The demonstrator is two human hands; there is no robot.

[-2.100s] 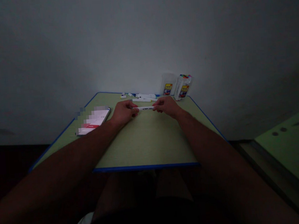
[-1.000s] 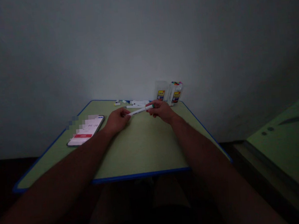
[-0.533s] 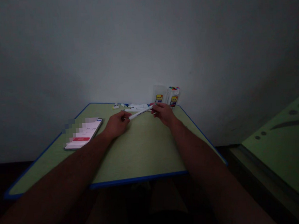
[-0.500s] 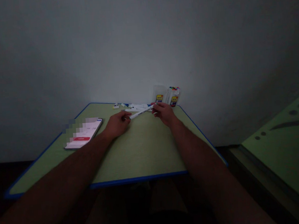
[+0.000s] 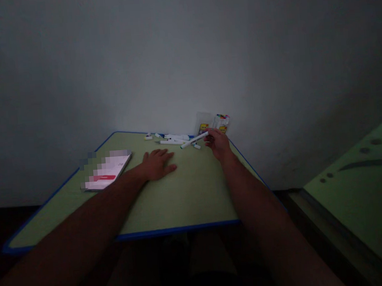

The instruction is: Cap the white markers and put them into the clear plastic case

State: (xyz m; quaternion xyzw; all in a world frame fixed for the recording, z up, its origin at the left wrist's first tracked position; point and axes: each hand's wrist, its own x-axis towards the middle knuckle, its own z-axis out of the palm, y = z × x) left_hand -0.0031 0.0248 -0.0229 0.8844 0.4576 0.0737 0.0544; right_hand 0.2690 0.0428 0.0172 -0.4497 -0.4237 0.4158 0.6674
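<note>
My right hand (image 5: 218, 143) pinches one end of a white marker pen (image 5: 194, 140), whose free end slants down to the left and shows a green tip. Flat on the table, with fingers spread, rests my left hand (image 5: 158, 163); it holds nothing. Several white markers (image 5: 176, 138) lie in a loose pile near the wall, beyond both hands. A small cap (image 5: 197, 146) lies under the held marker. Other loose caps (image 5: 148, 137) are at the pile's left. Behind my right hand stand a clear plastic case (image 5: 204, 121) and a second case of colourful-ended markers (image 5: 222, 122).
The light green table (image 5: 181, 196) has a blue edge and meets a plain wall (image 5: 159, 66). A phone with a lit screen (image 5: 110, 172) lies left of my left forearm. A green panel (image 5: 371, 191) stands at the right, past the table.
My left hand has let go of the marker, dropped toward me and spread flat on the table. My right hand has moved slightly right, carrying the marker with it.
</note>
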